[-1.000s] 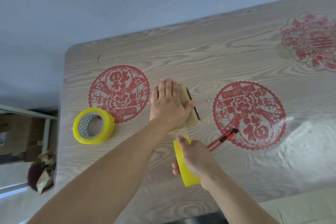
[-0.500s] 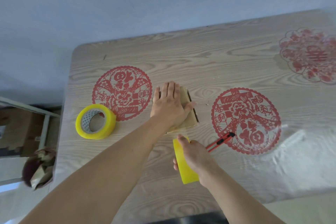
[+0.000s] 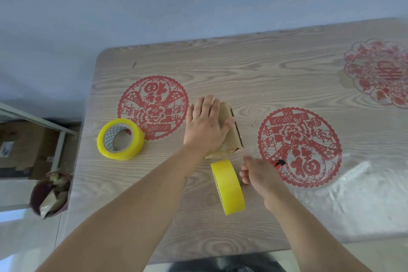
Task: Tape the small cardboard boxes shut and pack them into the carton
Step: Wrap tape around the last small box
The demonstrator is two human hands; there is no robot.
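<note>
Head view, change: right hand [image 3: 257, 172] is no longer gripping the tape roll [image 3: 228, 186]; it is now hovering just right of it, blurred, fingers loose and holding nothing.
Left hand [image 3: 206, 127]: still pressing flat, fingers straight, on the small cardboard box [image 3: 231, 137].
Box: lying mid-table, long axis running near-to-far, open corrugated edge facing right.
Tape roll: standing on edge just in front of the box.
Second roll [image 3: 121, 139]: lying flat, left.
Cutter [image 3: 278, 163]: beside the right hand.
Table [image 3: 242, 68]: bare wood stretching beyond the box; left edge near the second roll.
</note>
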